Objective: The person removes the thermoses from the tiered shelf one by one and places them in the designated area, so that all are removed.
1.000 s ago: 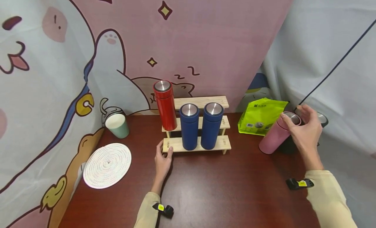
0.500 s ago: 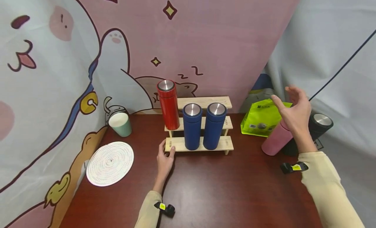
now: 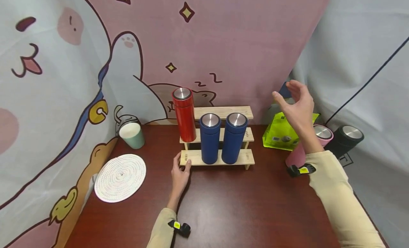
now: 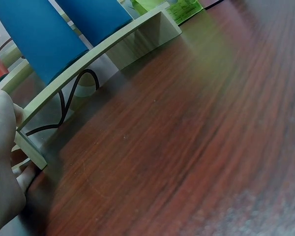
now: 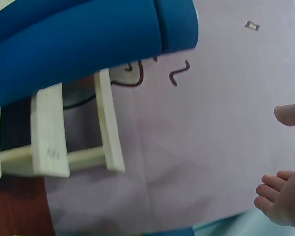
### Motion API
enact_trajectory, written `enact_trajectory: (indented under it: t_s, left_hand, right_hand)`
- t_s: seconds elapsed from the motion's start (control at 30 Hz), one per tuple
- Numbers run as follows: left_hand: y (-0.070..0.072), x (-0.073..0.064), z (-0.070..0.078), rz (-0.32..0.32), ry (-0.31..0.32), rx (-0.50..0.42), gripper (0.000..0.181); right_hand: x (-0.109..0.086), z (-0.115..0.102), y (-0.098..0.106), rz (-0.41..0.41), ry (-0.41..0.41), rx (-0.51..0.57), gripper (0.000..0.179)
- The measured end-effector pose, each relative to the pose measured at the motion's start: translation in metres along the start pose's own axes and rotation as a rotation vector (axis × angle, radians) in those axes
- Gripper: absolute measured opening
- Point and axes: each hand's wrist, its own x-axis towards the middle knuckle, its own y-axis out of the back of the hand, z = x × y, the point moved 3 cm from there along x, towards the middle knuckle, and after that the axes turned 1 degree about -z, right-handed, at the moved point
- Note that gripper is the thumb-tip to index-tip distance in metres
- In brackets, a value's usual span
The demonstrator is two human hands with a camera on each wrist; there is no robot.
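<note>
My left hand grips the left end of the lowest step of a three-tier wooden stand; in the left wrist view its thumb and fingers wrap that end. On this step stand two dark blue vacuum flasks, side by side. A red flask stands on the middle step at the left. My right hand is raised in the air, fingers parted and bent, with nothing in it. In the head view it overlaps a lime-green pouch; in the right wrist view the fingers are well apart from the stand.
A pink flask, partly behind the right forearm, and a black flask stand at the right. At the left are a pale green cup and a round white woven mat. Patterned cloth hangs behind the brown table.
My right hand has let go of the pink flask's top and moved left and up. The pink flask stays at the right. My left hand keeps its hold on the stand.
</note>
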Motion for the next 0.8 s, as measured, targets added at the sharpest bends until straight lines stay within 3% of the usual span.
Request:
enact_trajectory:
  t_s: [0.8]
  left_hand:
    - [0.001, -0.001, 0.001, 0.004, 0.0, 0.017, 0.055]
  right_hand:
    - [0.016, -0.08, -0.081, -0.108, 0.131, 0.12, 0.068]
